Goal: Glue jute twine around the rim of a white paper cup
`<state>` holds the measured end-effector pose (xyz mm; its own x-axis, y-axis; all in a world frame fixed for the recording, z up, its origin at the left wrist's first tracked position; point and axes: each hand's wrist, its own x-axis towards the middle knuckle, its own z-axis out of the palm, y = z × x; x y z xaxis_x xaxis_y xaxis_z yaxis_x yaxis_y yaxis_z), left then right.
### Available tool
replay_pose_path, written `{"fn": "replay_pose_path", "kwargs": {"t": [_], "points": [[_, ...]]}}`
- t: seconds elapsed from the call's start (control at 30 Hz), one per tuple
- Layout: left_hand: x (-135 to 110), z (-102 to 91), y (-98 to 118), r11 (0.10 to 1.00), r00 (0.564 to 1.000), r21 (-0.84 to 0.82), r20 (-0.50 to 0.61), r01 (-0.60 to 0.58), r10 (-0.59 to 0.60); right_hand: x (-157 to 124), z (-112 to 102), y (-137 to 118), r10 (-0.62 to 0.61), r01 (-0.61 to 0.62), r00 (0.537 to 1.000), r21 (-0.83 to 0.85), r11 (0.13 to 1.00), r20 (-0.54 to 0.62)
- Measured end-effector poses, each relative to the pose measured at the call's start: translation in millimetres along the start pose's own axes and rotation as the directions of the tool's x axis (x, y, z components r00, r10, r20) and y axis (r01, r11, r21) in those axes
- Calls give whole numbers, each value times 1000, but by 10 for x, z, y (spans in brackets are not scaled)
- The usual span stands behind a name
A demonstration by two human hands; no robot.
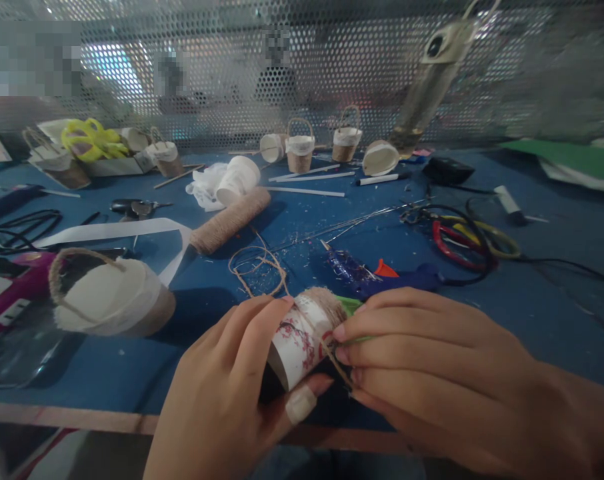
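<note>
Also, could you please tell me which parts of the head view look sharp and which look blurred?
In the head view, the left hand, right hand and the paper cup between them are fairly sharp; the mesh wall behind is blurred, with a bright patch upper left.

— What does the cup look like?

— It's a white paper cup (302,341) printed with pink blossom. It lies on its side at the near middle, its dark open mouth toward the near left and its base toward the far right.

— And the twine?

— Brown twine (327,301) is wound in tight turns round the base end, and the printed wall is bare. One strand runs down across the cup's right side. A loose tail curls in loops just beyond, to the far left.
</note>
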<state>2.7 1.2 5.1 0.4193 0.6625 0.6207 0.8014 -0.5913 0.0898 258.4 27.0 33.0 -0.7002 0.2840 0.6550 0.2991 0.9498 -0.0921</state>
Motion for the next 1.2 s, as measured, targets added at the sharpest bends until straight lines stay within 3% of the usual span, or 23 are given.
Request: {"fn": "replay_pose_path", "kwargs": {"t": [1.2], "points": [[7, -2, -2, 1000, 1000, -4, 1, -5, 5, -3, 0, -18, -11, 12, 999, -18, 1000, 39]]}}
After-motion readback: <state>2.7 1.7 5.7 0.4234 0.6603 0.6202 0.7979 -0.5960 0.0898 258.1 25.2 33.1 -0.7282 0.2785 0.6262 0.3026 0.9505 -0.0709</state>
